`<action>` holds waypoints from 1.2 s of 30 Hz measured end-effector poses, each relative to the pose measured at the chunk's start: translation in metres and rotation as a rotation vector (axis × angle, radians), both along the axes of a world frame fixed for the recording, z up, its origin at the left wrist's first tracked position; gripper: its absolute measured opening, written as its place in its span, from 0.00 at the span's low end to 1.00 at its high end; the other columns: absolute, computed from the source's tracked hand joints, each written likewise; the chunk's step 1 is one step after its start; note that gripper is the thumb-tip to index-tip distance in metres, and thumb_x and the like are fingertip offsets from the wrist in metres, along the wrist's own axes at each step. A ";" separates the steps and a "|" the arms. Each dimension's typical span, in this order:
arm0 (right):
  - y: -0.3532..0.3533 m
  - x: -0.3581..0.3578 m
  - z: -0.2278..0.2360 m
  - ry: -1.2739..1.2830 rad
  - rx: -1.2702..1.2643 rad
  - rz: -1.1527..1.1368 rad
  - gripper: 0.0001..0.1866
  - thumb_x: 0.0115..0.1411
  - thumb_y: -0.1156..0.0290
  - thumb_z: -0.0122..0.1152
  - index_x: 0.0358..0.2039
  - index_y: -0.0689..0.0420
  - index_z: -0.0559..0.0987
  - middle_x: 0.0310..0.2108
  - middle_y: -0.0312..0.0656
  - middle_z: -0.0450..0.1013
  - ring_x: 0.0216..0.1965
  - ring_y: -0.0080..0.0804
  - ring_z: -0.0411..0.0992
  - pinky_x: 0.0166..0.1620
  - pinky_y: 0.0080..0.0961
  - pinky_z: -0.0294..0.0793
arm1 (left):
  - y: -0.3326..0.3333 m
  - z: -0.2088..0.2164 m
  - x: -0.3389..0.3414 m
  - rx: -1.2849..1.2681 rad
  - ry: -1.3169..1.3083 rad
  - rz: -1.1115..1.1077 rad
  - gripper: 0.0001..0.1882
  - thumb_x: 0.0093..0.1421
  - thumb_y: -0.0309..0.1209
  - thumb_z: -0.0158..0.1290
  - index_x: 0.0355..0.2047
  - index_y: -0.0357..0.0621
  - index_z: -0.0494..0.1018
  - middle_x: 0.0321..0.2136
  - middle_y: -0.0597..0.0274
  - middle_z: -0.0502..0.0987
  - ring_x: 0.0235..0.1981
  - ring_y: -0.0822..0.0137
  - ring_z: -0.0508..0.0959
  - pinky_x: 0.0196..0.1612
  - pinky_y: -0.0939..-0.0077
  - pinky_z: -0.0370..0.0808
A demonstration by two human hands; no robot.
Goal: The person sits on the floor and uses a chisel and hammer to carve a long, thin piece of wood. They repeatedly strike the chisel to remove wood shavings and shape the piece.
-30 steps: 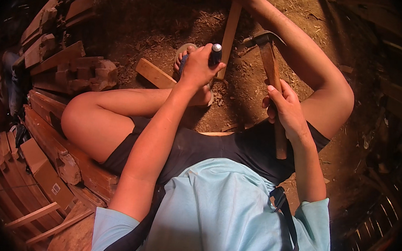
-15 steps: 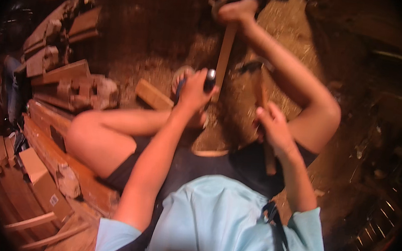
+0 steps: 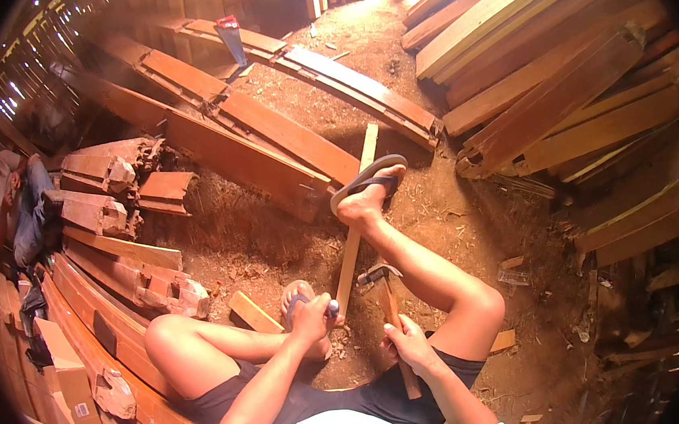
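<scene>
My left hand (image 3: 312, 323) is closed around the dark handle of a chisel (image 3: 333, 308). Its metal-capped end points up, and its blade is hidden. The hand is beside the near end of a long narrow wooden strip (image 3: 348, 273), which runs away from me under my sandalled right foot (image 3: 366, 202). My right hand (image 3: 411, 346) grips the wooden handle of a claw hammer (image 3: 389, 301). The hammer's dark metal head is raised right of the strip, apart from the chisel. A short wood block (image 3: 256, 313) lies left of my left hand.
Long grooved planks (image 3: 239, 155) lie ahead, with a red-handled saw (image 3: 230, 41) standing among them. Stacked boards (image 3: 545, 76) fill the far right. Carved beams (image 3: 101, 171) and a cardboard box (image 3: 70, 378) are at left, near a person in jeans (image 3: 33, 205). Chips litter the dirt floor.
The view has tilted up and brightened, bringing the far planks, saw and board stacks into sight. Both hands keep hold of the chisel and hammer.
</scene>
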State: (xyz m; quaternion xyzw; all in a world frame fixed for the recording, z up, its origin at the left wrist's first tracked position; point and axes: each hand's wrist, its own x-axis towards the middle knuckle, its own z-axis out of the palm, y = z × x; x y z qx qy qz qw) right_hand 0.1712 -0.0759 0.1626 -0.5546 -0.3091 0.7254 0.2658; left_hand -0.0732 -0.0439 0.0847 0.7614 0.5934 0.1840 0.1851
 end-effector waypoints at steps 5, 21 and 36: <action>-0.007 0.000 0.009 -0.009 0.036 0.020 0.10 0.65 0.64 0.50 0.41 0.57 0.67 0.23 0.35 0.69 0.19 0.18 0.64 0.21 0.18 0.66 | -0.012 -0.001 0.007 -0.132 -0.152 -0.004 0.17 0.49 0.35 0.64 0.30 0.44 0.67 0.28 0.50 0.73 0.32 0.48 0.74 0.38 0.59 0.69; -0.045 -0.006 0.022 0.068 0.094 0.236 0.15 0.67 0.63 0.48 0.49 0.59 0.64 0.26 0.33 0.64 0.19 0.19 0.64 0.21 0.19 0.66 | -0.016 -0.032 0.011 -0.262 -0.391 -0.010 0.11 0.51 0.34 0.64 0.31 0.43 0.76 0.21 0.54 0.76 0.24 0.65 0.78 0.31 0.69 0.74; -0.035 -0.035 0.063 -0.531 0.371 0.558 0.18 0.69 0.62 0.44 0.50 0.62 0.65 0.22 0.53 0.69 0.26 0.50 0.73 0.30 0.37 0.69 | -0.005 -0.019 -0.003 -0.324 -0.443 0.066 0.10 0.52 0.32 0.61 0.34 0.44 0.77 0.26 0.50 0.79 0.31 0.51 0.80 0.35 0.65 0.75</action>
